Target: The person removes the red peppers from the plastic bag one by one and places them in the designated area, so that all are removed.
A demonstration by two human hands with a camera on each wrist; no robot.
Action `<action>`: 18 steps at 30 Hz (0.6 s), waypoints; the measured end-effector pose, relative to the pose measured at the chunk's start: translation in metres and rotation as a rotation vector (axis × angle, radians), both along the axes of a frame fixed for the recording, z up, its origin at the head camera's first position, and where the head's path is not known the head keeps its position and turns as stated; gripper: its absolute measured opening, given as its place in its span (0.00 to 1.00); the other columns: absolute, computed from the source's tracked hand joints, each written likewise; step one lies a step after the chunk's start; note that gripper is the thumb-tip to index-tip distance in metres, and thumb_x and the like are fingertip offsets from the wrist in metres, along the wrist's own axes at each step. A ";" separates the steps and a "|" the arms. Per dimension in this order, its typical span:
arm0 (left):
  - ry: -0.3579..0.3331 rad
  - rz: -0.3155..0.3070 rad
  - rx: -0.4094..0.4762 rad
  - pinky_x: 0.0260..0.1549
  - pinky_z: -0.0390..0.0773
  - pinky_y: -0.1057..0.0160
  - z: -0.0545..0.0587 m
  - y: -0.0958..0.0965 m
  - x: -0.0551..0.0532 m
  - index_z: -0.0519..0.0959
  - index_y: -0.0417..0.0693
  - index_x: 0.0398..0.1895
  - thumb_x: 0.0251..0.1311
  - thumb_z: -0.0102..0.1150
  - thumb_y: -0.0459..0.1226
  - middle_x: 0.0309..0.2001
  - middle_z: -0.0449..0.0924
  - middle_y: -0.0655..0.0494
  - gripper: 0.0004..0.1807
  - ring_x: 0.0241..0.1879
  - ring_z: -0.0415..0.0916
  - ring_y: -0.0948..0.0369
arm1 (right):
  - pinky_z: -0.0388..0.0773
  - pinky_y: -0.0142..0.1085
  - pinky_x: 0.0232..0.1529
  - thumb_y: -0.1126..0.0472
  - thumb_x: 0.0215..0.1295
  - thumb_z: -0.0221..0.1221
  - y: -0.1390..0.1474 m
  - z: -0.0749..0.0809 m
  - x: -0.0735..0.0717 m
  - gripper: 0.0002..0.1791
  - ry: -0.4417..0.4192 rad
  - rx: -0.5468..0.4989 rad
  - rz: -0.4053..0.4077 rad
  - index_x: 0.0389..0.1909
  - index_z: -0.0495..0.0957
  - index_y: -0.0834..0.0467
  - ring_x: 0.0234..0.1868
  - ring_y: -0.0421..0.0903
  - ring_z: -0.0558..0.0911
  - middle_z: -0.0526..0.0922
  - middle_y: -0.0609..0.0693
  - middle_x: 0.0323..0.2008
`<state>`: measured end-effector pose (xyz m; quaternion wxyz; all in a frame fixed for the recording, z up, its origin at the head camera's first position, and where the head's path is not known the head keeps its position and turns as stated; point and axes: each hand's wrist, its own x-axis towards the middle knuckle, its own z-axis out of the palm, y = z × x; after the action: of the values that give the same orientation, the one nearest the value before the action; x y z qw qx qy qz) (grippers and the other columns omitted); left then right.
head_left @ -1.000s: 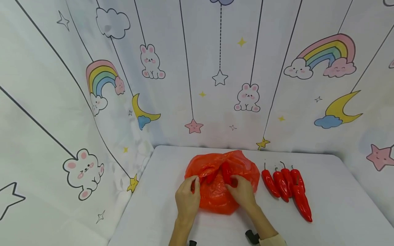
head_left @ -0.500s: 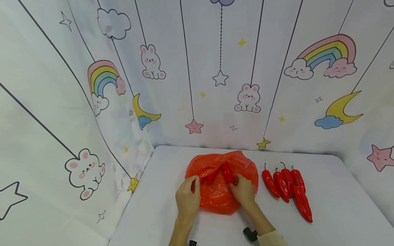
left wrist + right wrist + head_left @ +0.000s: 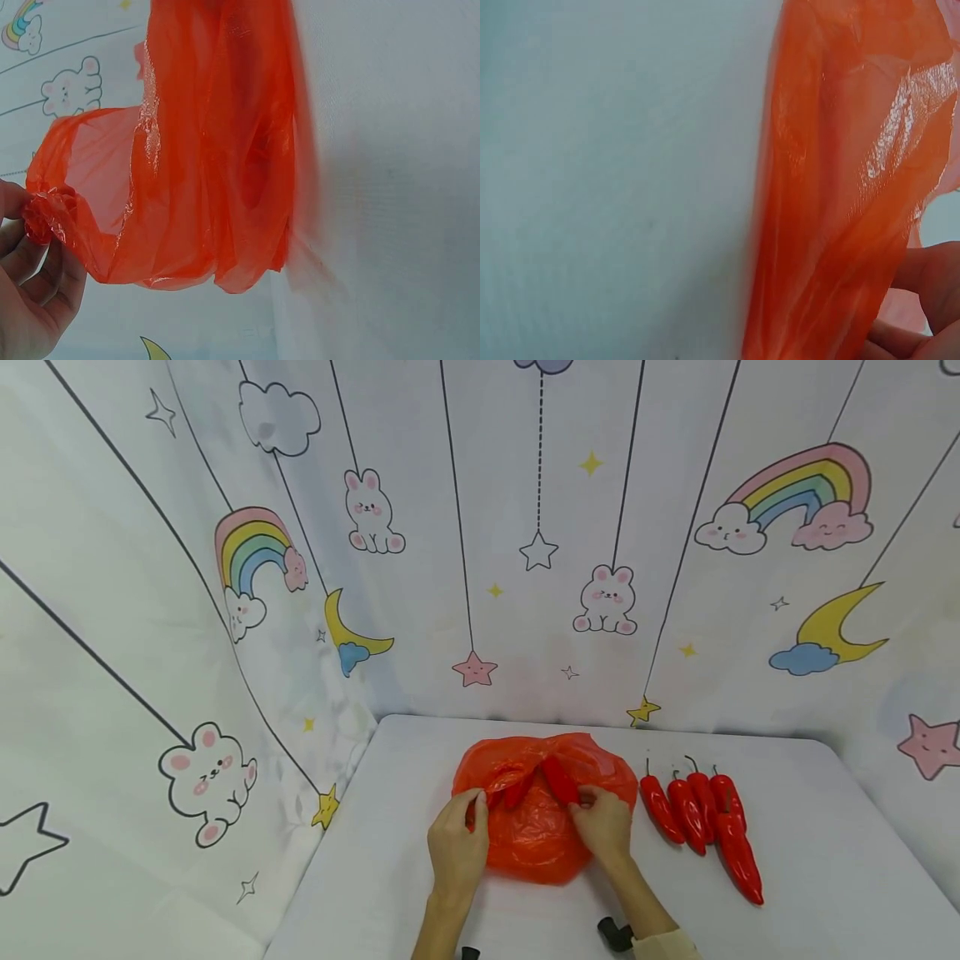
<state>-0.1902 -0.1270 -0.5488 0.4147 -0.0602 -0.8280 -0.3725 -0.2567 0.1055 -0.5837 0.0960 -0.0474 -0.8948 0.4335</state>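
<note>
Head view alone shows five red peppers (image 3: 702, 797) on the worktop (image 3: 817, 835), right of the orange bag (image 3: 536, 839), and another pepper (image 3: 559, 778) at its opening. Left wrist view adds bunched film (image 3: 49, 214) pinched by the left hand (image 3: 457, 842). The right hand (image 3: 606, 827), fingers pinching the bag's edge, has shifted right; the opening's pepper leans more.

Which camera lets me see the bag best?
The head view: the bag fits wholly in frame, though the left hand and right hand cover bits. The left wrist view is closer but cuts it off at the top; the right wrist view shows just part, cropped too.
</note>
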 end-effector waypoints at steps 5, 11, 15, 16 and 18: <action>0.000 0.000 0.000 0.44 0.88 0.58 0.000 0.000 0.000 0.88 0.43 0.46 0.68 0.68 0.34 0.42 0.89 0.53 0.07 0.41 0.87 0.57 | 0.89 0.49 0.45 0.63 0.65 0.69 0.005 0.001 0.003 0.21 -0.005 -0.019 -0.028 0.57 0.84 0.66 0.42 0.55 0.89 0.90 0.59 0.42; -0.007 -0.002 0.000 0.44 0.88 0.58 0.000 0.000 0.000 0.88 0.42 0.46 0.69 0.67 0.34 0.42 0.89 0.53 0.07 0.41 0.87 0.57 | 0.89 0.50 0.44 0.63 0.66 0.69 0.009 0.004 0.007 0.20 0.005 -0.039 -0.046 0.56 0.84 0.67 0.42 0.57 0.89 0.90 0.60 0.42; -0.026 -0.007 0.006 0.45 0.88 0.58 -0.001 0.001 0.000 0.88 0.43 0.47 0.69 0.67 0.35 0.43 0.89 0.54 0.07 0.41 0.87 0.58 | 0.88 0.50 0.45 0.62 0.66 0.68 0.013 0.006 0.008 0.21 0.005 -0.055 -0.067 0.57 0.84 0.68 0.44 0.58 0.89 0.90 0.61 0.43; -0.028 -0.008 0.007 0.45 0.88 0.58 -0.001 0.001 0.000 0.88 0.43 0.47 0.69 0.67 0.35 0.43 0.89 0.54 0.07 0.41 0.87 0.58 | 0.88 0.50 0.45 0.62 0.67 0.68 0.014 0.006 0.009 0.21 0.005 -0.058 -0.073 0.57 0.84 0.67 0.44 0.58 0.89 0.90 0.61 0.43; -0.026 -0.009 0.007 0.44 0.88 0.59 -0.001 0.001 0.000 0.88 0.43 0.47 0.70 0.66 0.35 0.42 0.89 0.55 0.07 0.41 0.86 0.58 | 0.88 0.50 0.46 0.62 0.67 0.68 0.017 0.007 0.010 0.21 0.008 -0.063 -0.081 0.58 0.83 0.67 0.44 0.58 0.89 0.89 0.62 0.44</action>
<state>-0.1902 -0.1261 -0.5500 0.4022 -0.0577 -0.8318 -0.3782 -0.2472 0.1220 -0.5766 0.1156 -0.0851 -0.8776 0.4574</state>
